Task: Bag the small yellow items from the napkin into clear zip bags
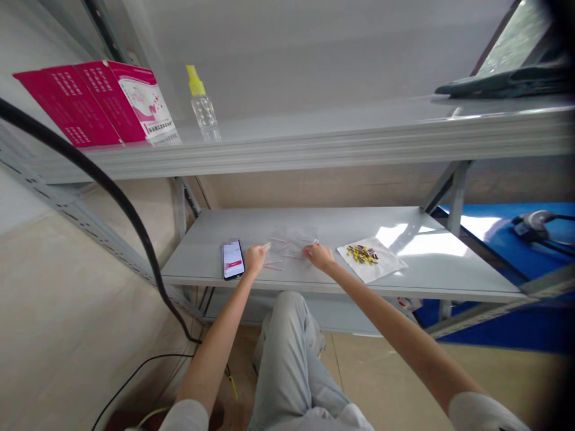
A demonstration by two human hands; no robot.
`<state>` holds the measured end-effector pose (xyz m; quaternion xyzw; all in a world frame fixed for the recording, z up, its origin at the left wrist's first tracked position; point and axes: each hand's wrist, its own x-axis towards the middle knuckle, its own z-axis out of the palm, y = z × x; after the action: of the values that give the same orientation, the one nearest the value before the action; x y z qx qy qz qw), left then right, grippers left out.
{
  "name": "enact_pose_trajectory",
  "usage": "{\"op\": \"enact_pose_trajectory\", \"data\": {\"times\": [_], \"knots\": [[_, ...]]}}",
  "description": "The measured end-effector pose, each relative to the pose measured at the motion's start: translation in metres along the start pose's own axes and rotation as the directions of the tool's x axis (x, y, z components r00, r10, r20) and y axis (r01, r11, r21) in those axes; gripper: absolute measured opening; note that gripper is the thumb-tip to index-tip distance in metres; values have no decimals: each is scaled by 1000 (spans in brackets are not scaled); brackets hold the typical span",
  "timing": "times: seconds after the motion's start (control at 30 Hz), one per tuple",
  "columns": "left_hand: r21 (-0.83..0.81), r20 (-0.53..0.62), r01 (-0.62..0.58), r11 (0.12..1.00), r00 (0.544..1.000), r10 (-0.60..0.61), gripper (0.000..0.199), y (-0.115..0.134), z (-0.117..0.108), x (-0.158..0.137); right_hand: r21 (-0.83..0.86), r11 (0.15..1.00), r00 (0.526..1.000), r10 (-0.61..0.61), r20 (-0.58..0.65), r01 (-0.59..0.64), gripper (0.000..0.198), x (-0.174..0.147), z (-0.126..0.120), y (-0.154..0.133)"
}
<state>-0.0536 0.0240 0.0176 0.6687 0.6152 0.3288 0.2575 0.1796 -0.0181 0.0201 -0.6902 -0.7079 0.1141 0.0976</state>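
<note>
On the grey shelf, several small clear plastic bags (291,246) with thin pink strips lie between my hands. My left hand (255,261) is closed at their left side; a small pale tip shows at its fingers, too small to name. Fingers pinched, my right hand (320,257) appears to hold the edge of a clear bag on the right side. Left of my left hand lies a phone (232,259) with its screen lit. To the right of my right hand, small yellow and dark brown pieces (362,254) rest on a white sheet (371,275).
An upper shelf (287,149) crosses above my hands, bearing a pink box (99,105), a spray bottle (204,111) with a yellow top and a dark flat item (503,82). A thick black cable (130,212) hangs at left. Metal posts frame the shelf; a blue surface (489,230) stands right.
</note>
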Motion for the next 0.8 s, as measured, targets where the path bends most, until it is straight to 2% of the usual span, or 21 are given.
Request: {"op": "enact_pose_trajectory", "data": {"times": [0.17,0.23,0.33,0.47,0.57,0.7,0.8], "knots": [[-326,-186,12,945,980,-76,23,15,4,-1,125,991,988,-26,-154,46,33,-11,-18,-5],[-452,-196,17,892,974,-117,28,23,10,-2,190,976,977,-63,-205,103,34,-13,-24,-10],[-605,-148,55,795,972,-180,32,29,18,-5,300,942,968,-79,-238,151,33,-11,-28,-11],[-733,-86,129,668,957,-278,30,23,20,-6,478,873,981,-3,-196,99,38,-6,-18,2],[-792,-47,165,588,943,-329,28,18,18,-8,630,774,993,13,-115,63,47,-9,-5,9],[-835,-1,176,521,947,-321,30,19,23,-16,794,602,995,-95,-32,83,50,-18,5,1],[-849,27,189,493,948,-317,35,24,31,-23,854,512,983,-182,7,88,46,-20,4,-12]]}}
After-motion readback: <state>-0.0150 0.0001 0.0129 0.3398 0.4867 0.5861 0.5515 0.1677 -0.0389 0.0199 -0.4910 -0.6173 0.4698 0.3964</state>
